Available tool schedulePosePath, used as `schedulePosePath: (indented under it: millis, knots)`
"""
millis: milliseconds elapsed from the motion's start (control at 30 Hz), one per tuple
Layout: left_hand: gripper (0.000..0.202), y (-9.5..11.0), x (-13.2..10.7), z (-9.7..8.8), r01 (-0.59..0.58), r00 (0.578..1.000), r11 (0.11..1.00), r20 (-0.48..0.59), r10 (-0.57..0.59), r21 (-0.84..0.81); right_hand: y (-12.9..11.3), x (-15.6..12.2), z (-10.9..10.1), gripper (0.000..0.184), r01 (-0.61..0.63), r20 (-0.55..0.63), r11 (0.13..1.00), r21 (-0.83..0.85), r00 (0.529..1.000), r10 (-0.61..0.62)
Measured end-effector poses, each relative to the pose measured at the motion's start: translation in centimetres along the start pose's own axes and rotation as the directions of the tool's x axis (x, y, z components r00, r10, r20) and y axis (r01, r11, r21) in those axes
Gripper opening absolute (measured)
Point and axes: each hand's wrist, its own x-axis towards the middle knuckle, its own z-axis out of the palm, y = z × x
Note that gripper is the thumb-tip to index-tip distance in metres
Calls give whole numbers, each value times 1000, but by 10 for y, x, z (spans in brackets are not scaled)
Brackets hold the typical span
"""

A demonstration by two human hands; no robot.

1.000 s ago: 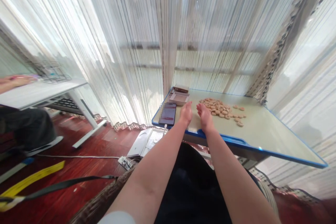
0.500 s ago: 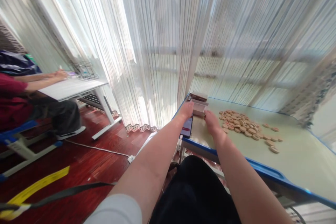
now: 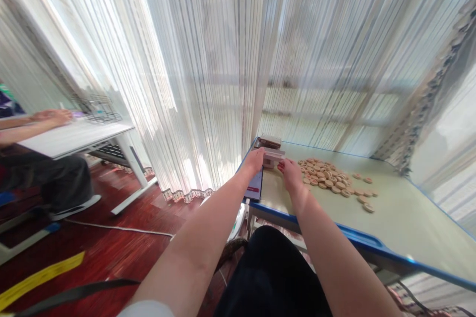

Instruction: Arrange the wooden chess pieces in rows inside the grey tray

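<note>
At the left end of the table, my left hand (image 3: 255, 159) is closed on the left end of a small pale open box (image 3: 274, 155). My right hand (image 3: 291, 173) is at the box's right end with its fingers curled. Whether those fingers grip the box or only touch it is hard to make out. Behind the box lies a brown box-shaped item (image 3: 270, 141). A tablet-like device (image 3: 254, 185) with a lit screen lies below my left hand. Right of my right hand spreads a pile of round wooden pieces (image 3: 327, 174), resembling xiangqi pieces.
The table (image 3: 405, 218) has a blue rim and stands against a striped sheer curtain (image 3: 208, 69). Several loose pieces (image 3: 366, 200) lie right of the pile. At left, a person's hands (image 3: 55, 117) rest on a white desk (image 3: 82, 133) beside a wire basket (image 3: 102, 109).
The view has swung slightly to the right. The pale box has tipped, so less of its inside shows. My right hand's fingers have shifted at its right end; my left hand keeps hold.
</note>
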Motion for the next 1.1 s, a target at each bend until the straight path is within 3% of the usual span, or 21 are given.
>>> schedulePosePath:
  millis: [167, 367, 567, 667, 800, 967, 1100]
  knots:
    - [45, 13, -14, 13, -166, 985, 985, -45, 168, 42, -28, -8, -9, 12, -32, -177, 998, 52, 983, 41]
    - [41, 35, -26, 27, -284, 953, 959, -104, 283, 10, -64, -24, -35, 16, 40, -188, 996, 80, 982, -25]
    - [36, 64, -35, 47, -353, 927, 935, -127, 352, 15, -88, -38, -79, 12, 73, -206, 994, 87, 977, -54]
    - [32, 79, -41, 60, -333, 934, 943, -145, 327, -22, -97, -44, -105, 8, 53, -219, 994, 93, 975, -31]
    - [31, 91, -45, 79, -216, 974, 970, -93, 206, -114, -113, -60, -140, 5, 19, -190, 996, 86, 982, -2]
    - [35, 87, -46, 108, -126, 989, 967, 49, 140, -221, -127, -88, -179, 8, -38, -130, 998, 54, 991, 45]
    - [30, 78, -52, 130, -117, 980, 966, 130, 150, -230, -123, -107, -206, 12, -31, -107, 999, 28, 994, 34]
